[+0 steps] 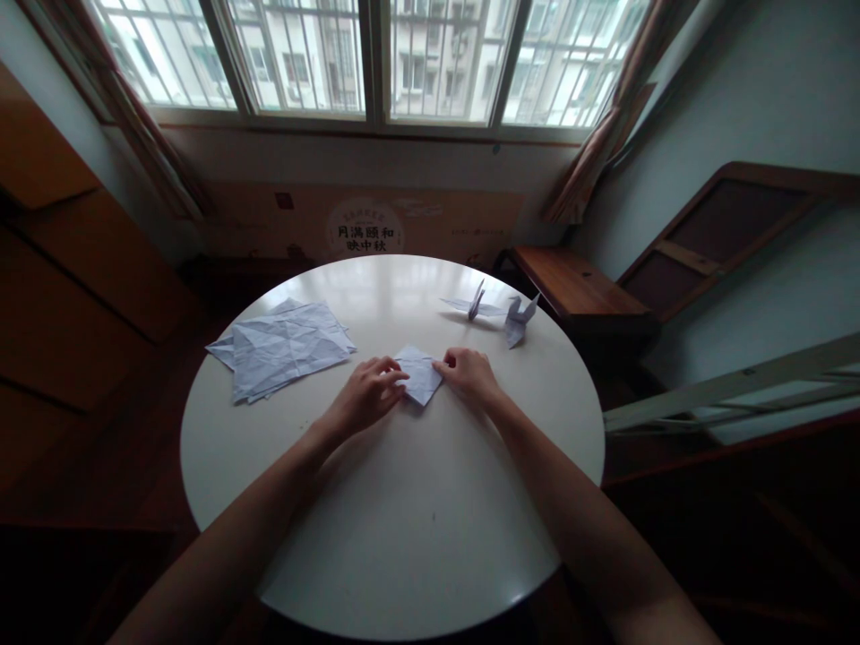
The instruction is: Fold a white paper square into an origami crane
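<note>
Reaching across the round white table point(403, 546), the left hand point(366, 394) and right hand point(470, 374) are pinching opposite edges of a small folded white paper piece point(420, 376) lying flat near the table's middle. Creased white sheets point(282, 349) are sitting left of it, and two white paper cranes point(519, 321) are standing beyond.

Barred window point(376, 54), brown curtains point(597, 134), wooden bench point(571, 282), pale walls point(739, 90).

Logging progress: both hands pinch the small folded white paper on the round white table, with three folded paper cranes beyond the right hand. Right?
The head view shows two folded paper cranes, not three. The left hand and right hand pinch the small folded white paper on the round white table.
</note>
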{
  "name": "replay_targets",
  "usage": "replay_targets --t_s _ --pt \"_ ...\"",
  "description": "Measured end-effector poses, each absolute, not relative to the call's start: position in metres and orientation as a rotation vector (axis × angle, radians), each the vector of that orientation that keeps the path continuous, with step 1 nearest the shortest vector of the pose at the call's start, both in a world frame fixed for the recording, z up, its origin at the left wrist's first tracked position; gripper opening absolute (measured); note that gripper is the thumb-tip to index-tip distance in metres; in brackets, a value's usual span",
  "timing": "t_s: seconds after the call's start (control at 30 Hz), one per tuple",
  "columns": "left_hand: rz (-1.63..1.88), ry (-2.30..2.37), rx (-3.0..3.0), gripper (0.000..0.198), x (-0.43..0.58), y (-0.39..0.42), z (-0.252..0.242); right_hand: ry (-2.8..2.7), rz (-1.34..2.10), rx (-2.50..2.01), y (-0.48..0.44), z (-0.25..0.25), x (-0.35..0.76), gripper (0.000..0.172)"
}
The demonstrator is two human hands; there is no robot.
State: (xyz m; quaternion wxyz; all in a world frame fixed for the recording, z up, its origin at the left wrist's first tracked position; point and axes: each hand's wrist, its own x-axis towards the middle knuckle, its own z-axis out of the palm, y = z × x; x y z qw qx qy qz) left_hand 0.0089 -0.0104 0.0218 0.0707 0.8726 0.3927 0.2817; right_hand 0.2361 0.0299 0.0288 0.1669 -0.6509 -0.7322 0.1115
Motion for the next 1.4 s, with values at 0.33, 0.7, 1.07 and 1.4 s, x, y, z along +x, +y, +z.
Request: replay_targets --t_s 0.33,0.7,1.07,1.4 --pt "0.669 1.146 2.642 0.027 0.007 -0.011 0.013 -2.241 0.239 -1.296 0.033 0.018 0.239 0.025" --pt "0.665 1.385 2.573 0.025 0.006 -0.013 0.017 -2.37 0.353 -1.222 0.036 0.007 0.237 0.03" --pt "0.666 1.281 2.648 0.033 0.008 -0.012 0.01 -2.342 0.365 -1.26 0.032 0.01 0.236 0.032" --pt "0.611 1.332 2.639 0.02 0.005 -0.012 0.015 -2.212 0.285 -1.371 0.038 0.008 0.239 0.028"
